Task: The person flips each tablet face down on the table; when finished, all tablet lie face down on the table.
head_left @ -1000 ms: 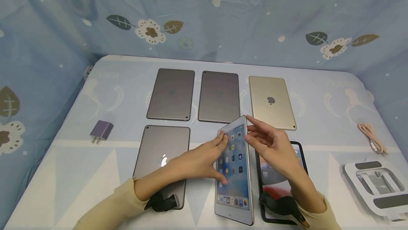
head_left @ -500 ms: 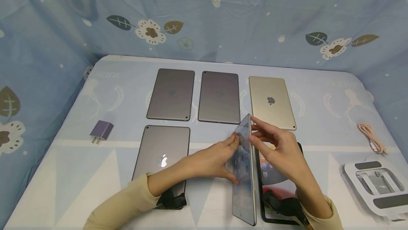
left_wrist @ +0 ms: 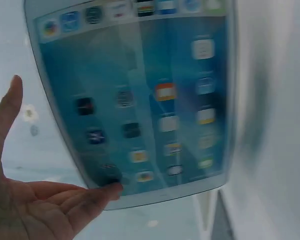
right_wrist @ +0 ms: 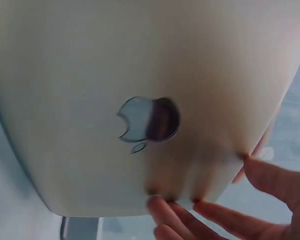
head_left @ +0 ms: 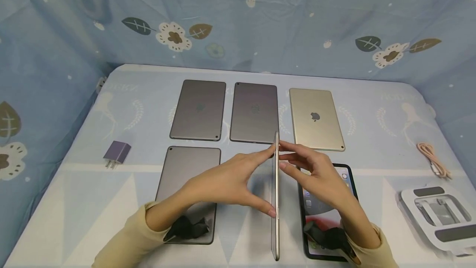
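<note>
A white-fronted tablet (head_left: 277,235) stands on edge between my hands, seen nearly edge-on in the head view. App icons fill its lit screen (left_wrist: 145,120) in the left wrist view; a pale back with an apple logo (right_wrist: 162,120) shows in the right wrist view. My left hand (head_left: 227,179) touches the screen near a corner with its fingertips, its thumb spread away from them. Against the back, my right hand (head_left: 317,173) rests its fingertips and thumb tip, fingers fairly straight. Just right of it lies a black-framed tablet (head_left: 320,210), screen up, partly covered by the wrist.
Grey tablets lie face down at the back left (head_left: 198,109), back middle (head_left: 254,113) and under my left forearm (head_left: 191,162). A gold tablet (head_left: 316,117) sits back right. A purple charger plug (head_left: 117,152), coiled cable (head_left: 433,160) and white folding stand (head_left: 436,218) lie outward.
The tablet has turned from showing its screen to nearly edge-on and upright. It moved right, then back left with both hands. The other tablets have stayed put.
</note>
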A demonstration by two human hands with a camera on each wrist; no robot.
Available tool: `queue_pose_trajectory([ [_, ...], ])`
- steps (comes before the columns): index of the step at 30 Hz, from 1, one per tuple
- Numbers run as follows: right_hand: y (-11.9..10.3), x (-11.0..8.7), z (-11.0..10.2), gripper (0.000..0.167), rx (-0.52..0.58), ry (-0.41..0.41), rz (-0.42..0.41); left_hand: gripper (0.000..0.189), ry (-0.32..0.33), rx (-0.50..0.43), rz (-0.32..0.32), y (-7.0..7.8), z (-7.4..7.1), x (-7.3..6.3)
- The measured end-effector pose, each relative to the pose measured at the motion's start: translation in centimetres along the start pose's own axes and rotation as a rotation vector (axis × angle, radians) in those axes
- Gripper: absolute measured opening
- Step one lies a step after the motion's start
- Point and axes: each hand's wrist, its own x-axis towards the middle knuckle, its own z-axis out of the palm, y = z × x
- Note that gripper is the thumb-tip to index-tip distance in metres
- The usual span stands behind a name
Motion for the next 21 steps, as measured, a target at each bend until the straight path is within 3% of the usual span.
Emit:
queue_pose_trajectory([
  [5,1.2,0.6,0.8,0.063,-0.040,-0.142,0.013,0.119,0.036,0.058,-0.068,0.9,-0.6,-1.4],
  [11,2.3,1.0,1.7,0.077,-0.153,-0.250,0.118,0.121,0.043,0.116,-0.108,0.7,-1.3,-2.2],
  [17,2.2,1.1,2.4,0.087,-0.247,-0.303,0.195,0.121,0.048,0.177,-0.083,-0.1,-1.7,-2.5],
  [21,1.8,1.2,3.2,0.090,-0.261,-0.309,0.208,0.121,0.049,0.187,-0.114,-0.9,-1.7,-3.0],
])
